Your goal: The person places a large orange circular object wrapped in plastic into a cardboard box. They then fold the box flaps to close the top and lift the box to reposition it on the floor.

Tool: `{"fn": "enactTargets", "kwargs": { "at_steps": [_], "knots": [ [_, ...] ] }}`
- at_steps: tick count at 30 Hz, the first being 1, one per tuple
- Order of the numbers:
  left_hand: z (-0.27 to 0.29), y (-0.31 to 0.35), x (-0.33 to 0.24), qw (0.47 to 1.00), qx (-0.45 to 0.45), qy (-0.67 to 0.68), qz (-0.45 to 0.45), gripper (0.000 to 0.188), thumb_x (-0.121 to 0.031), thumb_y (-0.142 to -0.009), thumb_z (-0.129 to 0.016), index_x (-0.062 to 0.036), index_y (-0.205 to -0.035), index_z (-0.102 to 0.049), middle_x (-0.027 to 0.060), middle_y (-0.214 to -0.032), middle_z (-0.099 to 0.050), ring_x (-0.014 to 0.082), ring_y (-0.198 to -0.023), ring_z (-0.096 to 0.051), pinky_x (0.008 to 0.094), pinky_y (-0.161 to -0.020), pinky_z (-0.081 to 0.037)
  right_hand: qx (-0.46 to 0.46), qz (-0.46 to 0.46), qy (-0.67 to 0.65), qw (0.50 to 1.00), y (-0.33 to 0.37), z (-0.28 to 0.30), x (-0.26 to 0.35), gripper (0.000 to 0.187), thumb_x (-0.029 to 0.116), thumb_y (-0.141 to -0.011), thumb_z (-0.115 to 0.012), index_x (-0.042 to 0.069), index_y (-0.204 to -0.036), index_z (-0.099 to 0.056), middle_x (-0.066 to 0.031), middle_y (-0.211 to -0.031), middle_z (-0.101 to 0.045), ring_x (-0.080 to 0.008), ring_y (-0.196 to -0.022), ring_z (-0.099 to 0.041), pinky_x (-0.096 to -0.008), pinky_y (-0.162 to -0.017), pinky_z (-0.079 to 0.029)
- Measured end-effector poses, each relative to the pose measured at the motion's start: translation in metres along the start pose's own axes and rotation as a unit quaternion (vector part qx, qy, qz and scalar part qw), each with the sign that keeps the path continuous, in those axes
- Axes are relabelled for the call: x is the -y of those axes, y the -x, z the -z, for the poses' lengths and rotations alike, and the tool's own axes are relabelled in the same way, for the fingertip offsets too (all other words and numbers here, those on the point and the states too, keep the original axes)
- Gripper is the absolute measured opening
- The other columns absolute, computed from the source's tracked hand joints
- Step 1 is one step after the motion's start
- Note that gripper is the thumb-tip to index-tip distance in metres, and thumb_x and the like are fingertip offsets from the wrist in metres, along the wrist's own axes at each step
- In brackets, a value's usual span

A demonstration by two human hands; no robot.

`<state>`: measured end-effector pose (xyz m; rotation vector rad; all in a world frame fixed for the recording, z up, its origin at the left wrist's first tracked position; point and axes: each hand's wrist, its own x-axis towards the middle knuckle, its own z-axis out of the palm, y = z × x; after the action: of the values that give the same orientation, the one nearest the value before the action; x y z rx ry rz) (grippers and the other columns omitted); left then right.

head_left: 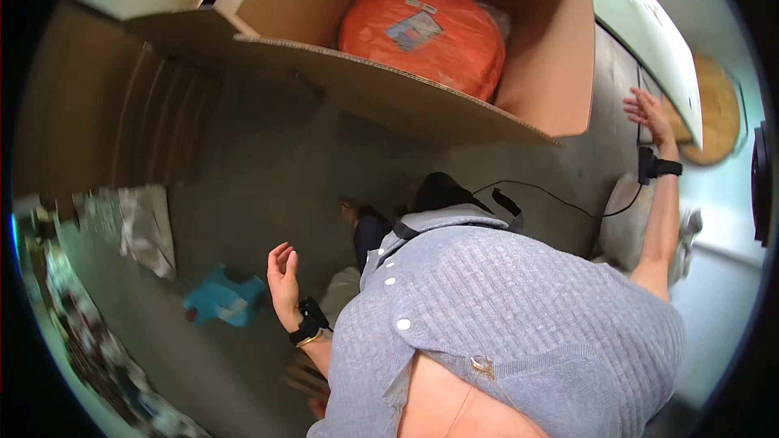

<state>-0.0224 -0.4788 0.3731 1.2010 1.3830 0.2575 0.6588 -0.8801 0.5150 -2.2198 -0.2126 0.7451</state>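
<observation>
An open cardboard box (544, 73) stands ahead of me. Inside it lies a large round orange item (430, 45), wrapped in clear plastic, with a blue-and-white label on top. My right hand (652, 116) is raised to the right of the box, beside the white panel (641, 24); its fingers are stretched out and hold nothing. My left hand (283, 280) hangs in the air at the lower left, well apart from the box, its fingers loosely bent and bare. A black band sits on each wrist.
On the floor at the left lie a blue plastic piece (225, 296) and a whitish bag (148, 227). A black cable (560, 204) runs toward my right wrist. Brown cardboard (114, 113) stands far left. A round wooden thing (716, 109) is at the right.
</observation>
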Motion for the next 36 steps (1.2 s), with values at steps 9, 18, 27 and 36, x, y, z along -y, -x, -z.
{"fn": "enactTargets", "kwargs": {
  "at_steps": [9, 18, 27, 36],
  "knots": [
    [0.027, -0.126, -0.159, 0.914, 0.080, -0.211, -0.338, 0.029, -0.008, -0.088, -0.061, -0.0020, -0.116, -0.055, 0.0097, -0.114, -0.059, 0.0194, -0.107, -0.056, 0.0310, -0.093, -0.042, -0.042, 0.153, 0.140, 0.977, 0.255, -0.135, 0.214, 0.099, 0.080, -0.078, -0.037, 0.001, -0.138, -0.038, -0.0065, -0.098, -0.066, -0.0111, -0.077, -0.064, -0.0211, -0.065, -0.051],
    [-0.081, -0.172, -0.292, 0.685, 0.028, -0.380, -0.621, 0.054, -0.016, -0.072, -0.076, -0.0069, -0.120, -0.054, 0.0105, -0.127, -0.053, 0.0299, -0.118, -0.049, 0.0386, -0.105, -0.036, 0.117, 0.249, 0.162, 0.948, 0.097, -0.221, 0.296, 0.074, 0.060, -0.081, -0.055, 0.001, -0.126, -0.048, -0.0107, -0.104, -0.062, -0.0165, -0.085, -0.061, -0.0274, -0.068, -0.053],
    [-0.125, -0.218, -0.300, 0.687, 0.116, -0.471, -0.541, 0.050, -0.049, -0.065, -0.071, -0.0049, -0.086, -0.062, 0.0061, -0.088, -0.065, 0.0267, -0.086, -0.058, 0.0395, -0.084, -0.039, 0.344, 0.114, 0.404, 0.840, -0.220, -0.415, 0.079, 0.097, 0.039, -0.071, -0.074, 0.010, -0.147, -0.021, -0.0237, -0.141, -0.037, -0.0354, -0.129, -0.038, -0.0420, -0.104, -0.035],
    [-0.118, -0.204, -0.300, 0.690, 0.113, -0.530, -0.480, 0.066, -0.068, -0.069, -0.052, -0.0045, -0.085, -0.062, 0.0055, -0.089, -0.065, 0.0256, -0.087, -0.057, 0.0404, -0.088, -0.038, 0.409, 0.094, 0.496, 0.760, -0.178, -0.430, -0.124, 0.033, 0.016, -0.085, -0.050, 0.010, -0.116, -0.062, -0.0139, -0.110, -0.065, -0.0276, -0.100, -0.063, -0.0390, -0.087, -0.048]
  ]
}}
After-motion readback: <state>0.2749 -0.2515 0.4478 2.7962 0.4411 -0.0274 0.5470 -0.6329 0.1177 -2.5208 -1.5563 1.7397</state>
